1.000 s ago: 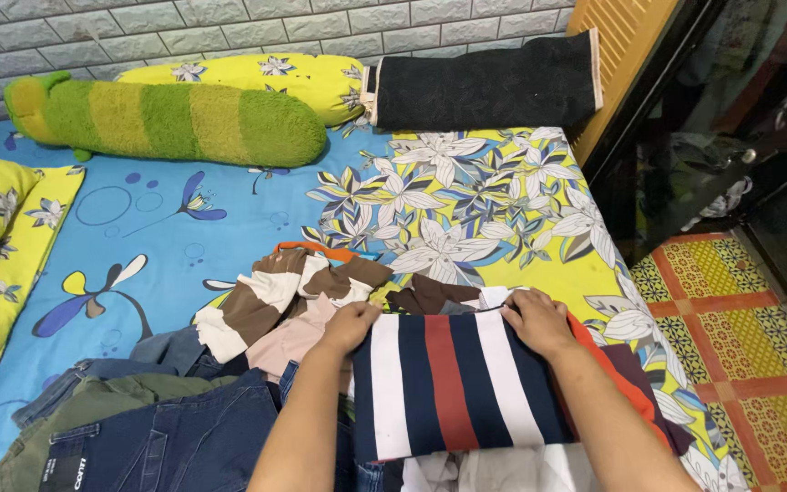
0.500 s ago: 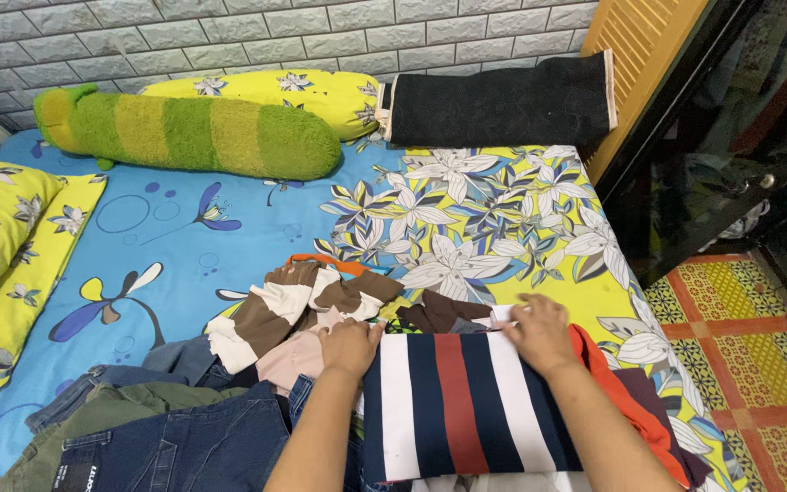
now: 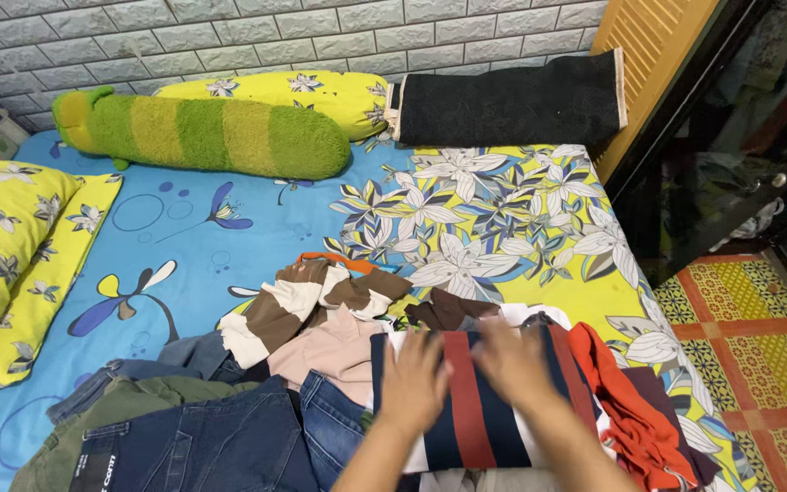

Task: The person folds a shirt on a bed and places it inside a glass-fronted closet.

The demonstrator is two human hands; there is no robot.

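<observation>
While flat and open-palmed on striped garment [image 3: 466,401], left hand [image 3: 412,383], right hand [image 3: 514,364]: press outward evenly, keeping folded edges square.

Striped garment [image 3: 475,401]: folded cloth with broad lengthwise bands of navy, white and red. It lies flat as a compact rectangle on top of the clothing pile at the near edge of the bed [image 3: 229,237], bands running away from the viewer. Its far edge sits just below a brown-and-cream striped top [image 3: 311,296]; blue jeans [image 3: 229,437] adjoin its left side, an orange cloth [image 3: 626,410] its right. Both hands, blurred, cover its upper half; the lower part is partly hidden by the forearms.
</observation>
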